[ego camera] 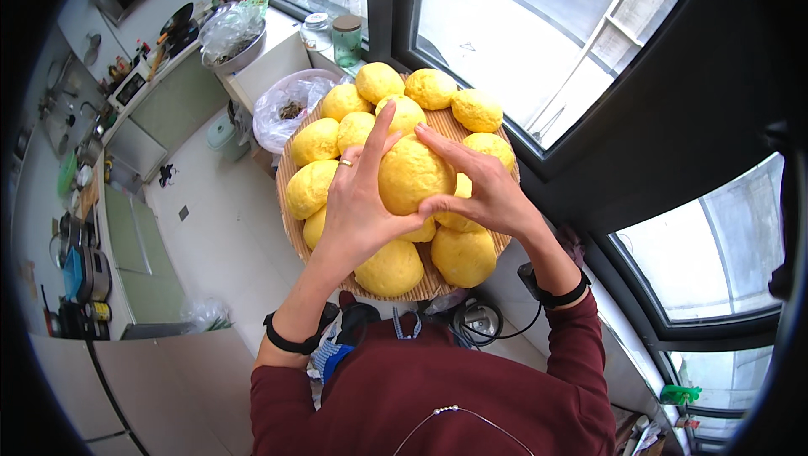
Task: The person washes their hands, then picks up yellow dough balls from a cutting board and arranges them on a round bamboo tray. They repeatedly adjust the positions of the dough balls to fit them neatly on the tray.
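Observation:
Between my two hands sits a round yellow dough ball (415,175), cupped from both sides above the others. My left hand (363,200), with a ring on one finger, curves along its left and lower side, the index finger pointing up and away. Around its right side, my right hand (483,187) has thumb and fingers against the dough. Several more yellow dough balls (389,268) lie on a round tray of thin ribbed stalks (353,292). Some of them are partly hidden behind my hands.
Left of the tray stands a tub lined with a plastic bag (268,118). Two glass jars (347,40) are on the sill by the window (505,45). A metal basin (243,55) rests on the counter. Below the tray, a black cable (499,336) loops near a metal appliance.

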Demonstrator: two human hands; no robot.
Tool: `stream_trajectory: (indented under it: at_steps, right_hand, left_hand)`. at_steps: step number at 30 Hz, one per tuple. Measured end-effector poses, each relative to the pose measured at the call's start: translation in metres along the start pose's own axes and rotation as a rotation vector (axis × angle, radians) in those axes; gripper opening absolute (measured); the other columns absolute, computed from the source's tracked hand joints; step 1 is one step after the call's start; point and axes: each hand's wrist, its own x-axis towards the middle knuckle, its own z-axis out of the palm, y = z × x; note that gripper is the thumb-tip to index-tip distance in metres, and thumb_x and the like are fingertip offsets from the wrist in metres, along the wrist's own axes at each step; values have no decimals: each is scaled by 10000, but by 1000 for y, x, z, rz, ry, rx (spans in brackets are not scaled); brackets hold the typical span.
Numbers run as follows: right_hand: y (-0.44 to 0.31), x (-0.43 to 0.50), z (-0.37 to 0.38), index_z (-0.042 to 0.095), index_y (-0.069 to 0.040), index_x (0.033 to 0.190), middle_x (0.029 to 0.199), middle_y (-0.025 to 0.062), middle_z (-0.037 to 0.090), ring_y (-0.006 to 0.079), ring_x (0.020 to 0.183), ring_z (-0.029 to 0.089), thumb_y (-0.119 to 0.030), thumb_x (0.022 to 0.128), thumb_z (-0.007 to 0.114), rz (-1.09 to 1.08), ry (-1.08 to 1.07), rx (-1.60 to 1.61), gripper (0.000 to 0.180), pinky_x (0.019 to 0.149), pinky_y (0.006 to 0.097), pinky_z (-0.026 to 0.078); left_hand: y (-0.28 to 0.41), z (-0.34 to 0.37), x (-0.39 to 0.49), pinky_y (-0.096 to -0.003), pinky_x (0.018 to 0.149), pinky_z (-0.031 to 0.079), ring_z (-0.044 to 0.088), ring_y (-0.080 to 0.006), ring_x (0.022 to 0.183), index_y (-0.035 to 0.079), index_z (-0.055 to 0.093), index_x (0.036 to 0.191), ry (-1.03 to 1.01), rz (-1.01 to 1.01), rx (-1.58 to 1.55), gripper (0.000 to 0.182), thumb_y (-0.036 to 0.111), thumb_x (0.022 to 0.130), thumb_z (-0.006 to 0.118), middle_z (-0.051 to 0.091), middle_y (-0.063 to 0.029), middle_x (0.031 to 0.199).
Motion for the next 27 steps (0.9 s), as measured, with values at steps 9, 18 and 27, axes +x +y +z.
stream_trajectory:
  at_steps: [9, 18, 27]
  right_hand:
    - [-5, -1, -20, 469, -136, 1548, 1567, 141, 475, 345, 1449, 452, -299, 585, 975, -93, -21, -108, 1100, 1211, 492, 353]
    - [33, -6, -74, 583, -43, 1429, 1337, 143, 655, 272, 1265, 620, -293, 700, 942, 180, 322, -49, 850, 1127, 422, 465]
    - [76, 17, -68, 641, -28, 1361, 1213, 179, 703, 301, 1159, 638, -413, 684, 942, 242, 139, -284, 835, 1032, 423, 502]
  left_hand:
    - [-5, 5, 10, -424, 1106, 475, 508, -335, 1412, 231, -69, 1663, -37, 21, -309, 1510, 213, 602, 1005, 305, -305, 1625]
    - [-11, -21, 19, -459, 1139, 424, 483, -296, 1429, 100, 366, 1596, 96, -7, -261, 932, 262, 830, 871, 449, -158, 1595]
    - [-42, -28, 66, -399, 1053, 491, 649, -321, 1223, 67, 641, 1377, -169, -12, 94, 576, 245, 853, 803, 683, -165, 1326]
